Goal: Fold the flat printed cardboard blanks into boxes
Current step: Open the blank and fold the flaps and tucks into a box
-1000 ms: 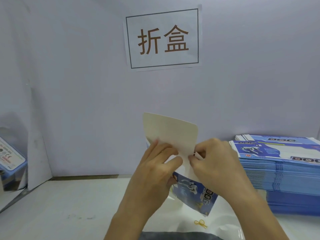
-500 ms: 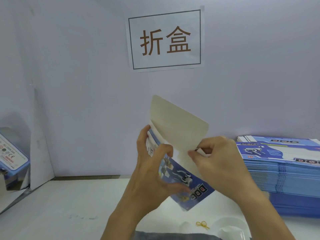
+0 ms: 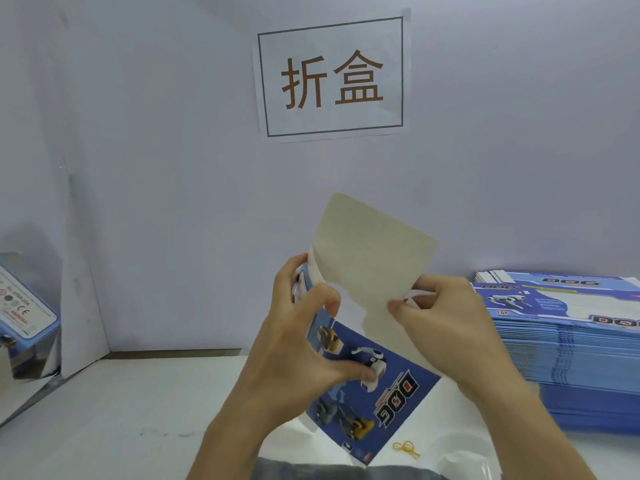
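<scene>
I hold a blue printed cardboard blank (image 3: 388,393) with robot-dog pictures up above the white table, tilted to the right. Its plain beige flap (image 3: 367,258) stands open at the top. My left hand (image 3: 304,341) grips the blank's left edge, thumb across the printed face. My right hand (image 3: 446,320) pinches the flap's right edge between thumb and curled fingers. A tall stack of flat blue blanks (image 3: 571,344) lies at the right.
A white backdrop with a sign (image 3: 334,77) stands behind. A finished blue box (image 3: 24,310) sits at the far left. A yellow rubber band (image 3: 407,448) and clear plastic (image 3: 460,455) lie on the white table (image 3: 138,410) near me.
The blank has been lifted and turned, so its printed face shows. My left hand moved from the flap's front to grip the left edge. The beige flap has swung open.
</scene>
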Demonstrator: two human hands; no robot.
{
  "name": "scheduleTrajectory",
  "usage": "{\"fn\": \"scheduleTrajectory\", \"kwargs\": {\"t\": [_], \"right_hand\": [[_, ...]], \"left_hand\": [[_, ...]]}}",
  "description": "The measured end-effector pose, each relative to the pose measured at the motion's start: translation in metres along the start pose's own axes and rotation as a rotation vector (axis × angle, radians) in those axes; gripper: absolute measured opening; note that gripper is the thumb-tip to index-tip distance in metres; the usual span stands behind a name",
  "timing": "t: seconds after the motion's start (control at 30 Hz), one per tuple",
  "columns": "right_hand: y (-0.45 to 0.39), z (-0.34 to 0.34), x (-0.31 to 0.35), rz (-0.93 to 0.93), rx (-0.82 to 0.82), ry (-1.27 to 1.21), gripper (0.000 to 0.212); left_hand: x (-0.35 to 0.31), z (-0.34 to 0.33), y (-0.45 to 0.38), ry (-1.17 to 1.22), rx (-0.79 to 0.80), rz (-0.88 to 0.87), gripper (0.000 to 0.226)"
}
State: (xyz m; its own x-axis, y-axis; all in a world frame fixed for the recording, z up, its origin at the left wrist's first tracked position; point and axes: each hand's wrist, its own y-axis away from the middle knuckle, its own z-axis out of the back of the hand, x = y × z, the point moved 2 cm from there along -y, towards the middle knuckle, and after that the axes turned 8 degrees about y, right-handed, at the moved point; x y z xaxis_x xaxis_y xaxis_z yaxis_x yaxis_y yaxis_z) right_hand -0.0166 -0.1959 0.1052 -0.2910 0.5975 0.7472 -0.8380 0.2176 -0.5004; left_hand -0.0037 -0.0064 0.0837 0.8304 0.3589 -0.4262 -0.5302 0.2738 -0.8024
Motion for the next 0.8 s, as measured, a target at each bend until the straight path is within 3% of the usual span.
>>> {"fn": "scheduleTrajectory", "kwargs": {"t": [0.07,0.2,0.27,0.43,0.63,0.8], "right_hand": [[-0.001,0.006,-0.001,-0.018,0.159,-0.210,0.013],[0.006,0.005,0.003,0.203,0.567,-0.338,0.091],[0.009,-0.007,0.002,0.256,0.596,-0.333,0.111],[0.010,-0.026,0.000,0.352,0.386,-0.534,0.104],[0.007,-0.029,-0.011,0.261,0.233,-0.622,0.106],[0.004,-0.025,-0.015,0.257,0.250,-0.628,0.100]], "left_hand": [[0.000,0.004,0.000,0.008,-0.057,0.040,0.063],[0.001,0.023,-0.002,0.132,-0.280,0.168,0.072],[-0.002,0.028,-0.003,0.245,-0.303,0.204,0.070],[-0.016,0.024,-0.003,0.355,-0.238,0.170,0.062],[-0.026,0.005,-0.002,0.439,-0.253,0.109,0.056],[-0.014,-0.002,0.000,0.570,-0.310,0.201,0.106]]}}
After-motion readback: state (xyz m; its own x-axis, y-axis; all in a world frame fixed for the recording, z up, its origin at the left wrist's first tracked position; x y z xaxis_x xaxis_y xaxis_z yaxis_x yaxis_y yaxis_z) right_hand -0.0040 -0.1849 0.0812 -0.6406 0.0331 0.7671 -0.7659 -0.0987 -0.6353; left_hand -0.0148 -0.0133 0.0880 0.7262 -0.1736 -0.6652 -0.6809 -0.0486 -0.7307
